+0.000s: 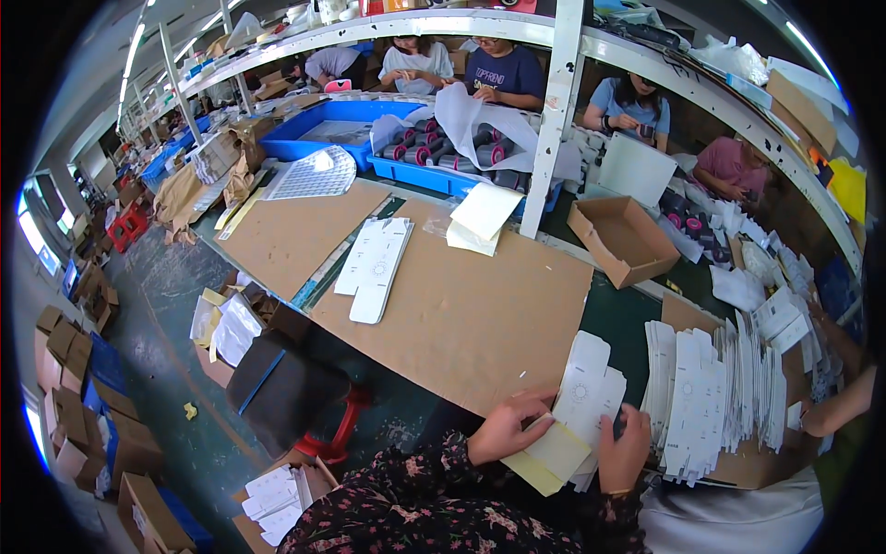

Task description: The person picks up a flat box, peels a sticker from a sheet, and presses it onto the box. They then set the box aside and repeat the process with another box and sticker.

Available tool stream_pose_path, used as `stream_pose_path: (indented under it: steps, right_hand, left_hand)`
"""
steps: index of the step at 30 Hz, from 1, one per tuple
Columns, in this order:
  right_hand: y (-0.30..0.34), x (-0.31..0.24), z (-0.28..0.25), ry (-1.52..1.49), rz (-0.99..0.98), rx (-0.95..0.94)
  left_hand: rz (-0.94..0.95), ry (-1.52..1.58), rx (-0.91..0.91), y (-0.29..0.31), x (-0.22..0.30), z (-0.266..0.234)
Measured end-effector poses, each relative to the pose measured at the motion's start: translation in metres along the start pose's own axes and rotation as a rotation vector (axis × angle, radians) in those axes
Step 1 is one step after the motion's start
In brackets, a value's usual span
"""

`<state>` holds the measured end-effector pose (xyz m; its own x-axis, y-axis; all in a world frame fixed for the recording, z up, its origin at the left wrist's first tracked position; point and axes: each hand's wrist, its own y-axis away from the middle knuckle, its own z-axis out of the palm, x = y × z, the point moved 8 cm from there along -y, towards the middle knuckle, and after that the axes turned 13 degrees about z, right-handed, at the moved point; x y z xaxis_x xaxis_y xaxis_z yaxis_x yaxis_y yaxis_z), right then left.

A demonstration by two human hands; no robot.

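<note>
My left hand is closed on a pale yellow sheet, thumb on top, near the table's front edge. Part of that sheet lies over flat white cartons that show small printed markings and a round sun-like mark. My right hand is beside the cartons' right edge, its thumb and fingers bent and apart. Nothing can be made out between them. Farther back on the brown cardboard surface lie another few flat white cartons and some pale yellow sheets.
Many flat cartons stand packed at the right, by another person's arm. An open brown box and a white shelf post rise behind. Blue trays hold dark, pink-ringed parts. A dark stool stands left.
</note>
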<state>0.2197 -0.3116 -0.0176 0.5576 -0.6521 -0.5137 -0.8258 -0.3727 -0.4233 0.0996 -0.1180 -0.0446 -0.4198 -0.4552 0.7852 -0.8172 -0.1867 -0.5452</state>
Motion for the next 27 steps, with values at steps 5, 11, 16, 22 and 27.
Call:
stream_pose_path:
  steps: [5, 11, 16, 22, 27]
  right_hand:
    - [0.045, 0.025, -0.002, -0.091, 0.364, -0.135]
    - [0.056, 0.034, 0.008, -0.113, 0.299, -0.107]
    - [0.058, 0.040, 0.013, -0.162, 0.229, -0.097]
    - [0.057, 0.047, 0.017, -0.244, 0.389, -0.180]
    - [0.059, 0.042, 0.013, -0.488, 0.476, -0.158]
  left_hand:
    - [-0.040, 0.024, 0.009, 0.014, -0.003, 0.008]
    - [0.018, -0.005, 0.050, 0.020, -0.001, 0.015]
    - [-0.066, 0.130, 0.066, 0.022, -0.003, 0.014]
    - [-0.317, 0.552, 0.140, 0.020, -0.013, 0.017]
    - [-0.334, 0.672, 0.270, 0.014, -0.013, 0.024]
